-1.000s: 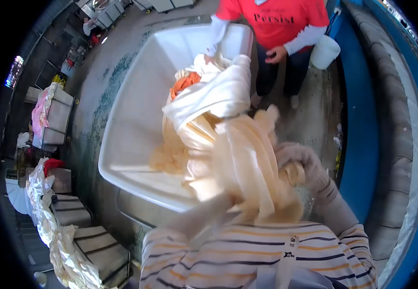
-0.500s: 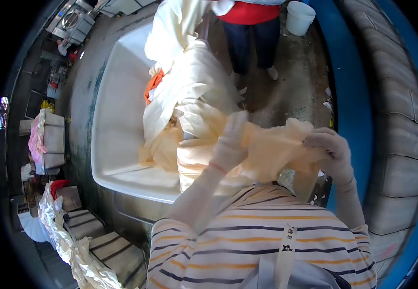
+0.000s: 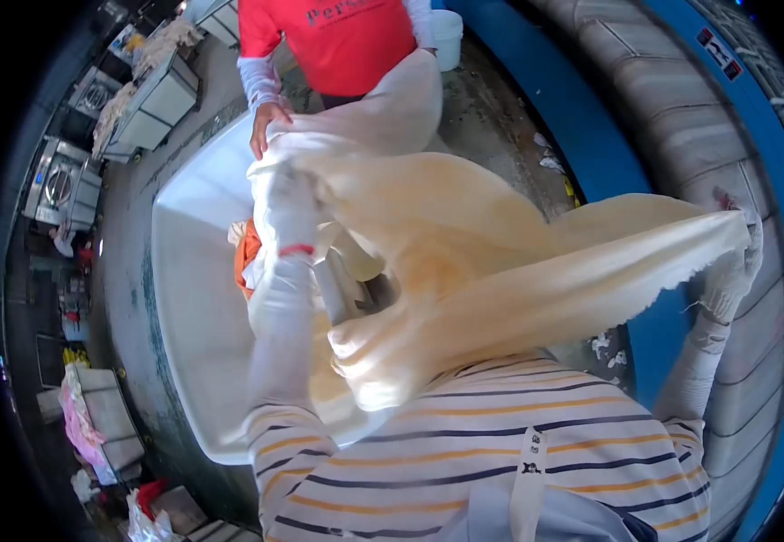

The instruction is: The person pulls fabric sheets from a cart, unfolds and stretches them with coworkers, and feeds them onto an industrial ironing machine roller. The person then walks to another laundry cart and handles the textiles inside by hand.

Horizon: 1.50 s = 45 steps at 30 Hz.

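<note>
A large cream cloth (image 3: 545, 289) is spread in the air across my front, sagging and folded in the middle. My right hand (image 3: 737, 257), in a white glove, is closed on its far right end, over the padded grey surface. My left hand (image 3: 288, 203), white-gloved with a red band at the wrist, is stretched forward at the cloth's upper left part. Its fingers are blurred but look closed on the fabric. Just beyond it, a co-worker's hand (image 3: 268, 126) touches the same cloth. Below lies a white tub (image 3: 184, 334) with cream and orange cloth (image 3: 245, 255) in it.
A co-worker in a red shirt (image 3: 347, 45) stands across the tub. To the right run a blue frame (image 3: 582, 135) and a padded grey roller surface (image 3: 735, 379). A white bucket (image 3: 447, 41) stands behind. Carts with linen (image 3: 93, 415) line the left.
My right hand has moved right and up, drawing the cloth out wide. My left hand has gone forward and left. The view has tilted up, bringing the co-worker's shirt and hand into sight.
</note>
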### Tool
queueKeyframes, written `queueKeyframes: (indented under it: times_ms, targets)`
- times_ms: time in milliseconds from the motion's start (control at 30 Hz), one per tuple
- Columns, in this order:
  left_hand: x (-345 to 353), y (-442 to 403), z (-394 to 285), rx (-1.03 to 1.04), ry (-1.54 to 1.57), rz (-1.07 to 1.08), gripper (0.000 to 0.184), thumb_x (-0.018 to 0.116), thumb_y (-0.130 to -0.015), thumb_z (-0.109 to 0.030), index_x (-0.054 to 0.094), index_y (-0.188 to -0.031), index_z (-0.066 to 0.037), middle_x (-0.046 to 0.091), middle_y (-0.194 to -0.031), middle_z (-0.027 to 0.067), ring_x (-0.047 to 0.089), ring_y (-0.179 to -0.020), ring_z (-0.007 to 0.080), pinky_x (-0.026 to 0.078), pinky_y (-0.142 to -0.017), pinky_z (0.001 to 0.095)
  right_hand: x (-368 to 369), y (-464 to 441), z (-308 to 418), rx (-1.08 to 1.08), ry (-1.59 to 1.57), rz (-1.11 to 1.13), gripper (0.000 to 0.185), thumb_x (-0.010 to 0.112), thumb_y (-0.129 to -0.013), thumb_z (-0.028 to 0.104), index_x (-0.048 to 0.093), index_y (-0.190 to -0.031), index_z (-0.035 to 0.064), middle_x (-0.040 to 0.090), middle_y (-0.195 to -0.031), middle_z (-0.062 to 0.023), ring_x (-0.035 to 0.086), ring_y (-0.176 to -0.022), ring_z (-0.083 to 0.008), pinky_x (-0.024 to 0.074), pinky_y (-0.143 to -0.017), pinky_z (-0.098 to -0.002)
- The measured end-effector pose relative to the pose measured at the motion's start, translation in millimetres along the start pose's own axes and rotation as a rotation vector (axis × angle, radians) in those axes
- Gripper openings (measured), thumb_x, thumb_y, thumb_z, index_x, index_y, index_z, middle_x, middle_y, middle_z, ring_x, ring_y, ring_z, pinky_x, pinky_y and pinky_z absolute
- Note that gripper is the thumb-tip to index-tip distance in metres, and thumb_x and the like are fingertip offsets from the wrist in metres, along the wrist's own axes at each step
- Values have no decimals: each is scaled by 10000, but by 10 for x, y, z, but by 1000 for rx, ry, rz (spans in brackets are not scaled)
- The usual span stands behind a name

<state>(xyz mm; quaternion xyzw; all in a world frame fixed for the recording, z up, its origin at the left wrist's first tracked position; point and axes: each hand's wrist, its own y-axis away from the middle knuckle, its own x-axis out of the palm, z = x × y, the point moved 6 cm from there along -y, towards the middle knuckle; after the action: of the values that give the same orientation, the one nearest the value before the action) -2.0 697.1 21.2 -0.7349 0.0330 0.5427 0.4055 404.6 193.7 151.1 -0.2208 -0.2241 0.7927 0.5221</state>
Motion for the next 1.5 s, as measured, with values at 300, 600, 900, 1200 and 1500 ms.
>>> queueKeyframes:
  times_ms: [300, 600, 900, 1200, 1500]
  targets:
    - [-1034, -1904, 1017, -98, -459, -149, 433, 787, -708, -246, 655, -1065, -40, 647, -1109, 187, 620, -1055, 326, 502, -905, 414, -1208, 764, -61, 27, 157, -290, 702, 648, -879, 476, 489, -1322, -44, 540, -1315, -164, 556, -1159, -246, 457, -1001, -367]
    - [-70, -141, -542, 289, 372, 152, 395, 663, -812, -331, 621, -1122, -89, 640, -1032, 161, 621, -980, 298, 510, -835, 418, -2568, 1344, 721, -115, 547, -490, 628, 544, -926, 440, 500, -1308, -58, 548, -1304, -181, 555, -1155, -283, 466, -978, -376]
    - [688, 2485, -439, 720, -236, 205, 324, 559, -867, -368, 605, -1110, -158, 620, -936, 103, 607, -898, 254, 501, -829, 401, -2280, 1306, 436, 49, 366, -347, 404, 584, -940, 248, 567, -1237, -25, 617, -1172, -107, 590, -1047, -184, 477, -914, -301]
    - [52, 3044, -3339, -155, 909, 875, 261, 583, -896, -235, 613, -1095, -70, 630, -1089, 119, 628, -947, 296, 502, -811, 372, -2754, 1561, -262, 202, 238, -124, 266, 563, -955, 179, 611, -1157, 12, 650, -1070, -41, 600, -908, -109, 490, -801, -238]
    - [-1548, 3544, -5058, 309, 1019, 727, 546, 699, -820, -253, 532, -1267, 14, 597, -1218, 193, 574, -1165, 288, 454, -984, 359, -1082, 2275, 731, -402, 398, 723, 249, 573, -889, 174, 634, -1098, 52, 663, -1062, -150, 640, -980, -265, 507, -836, -376]
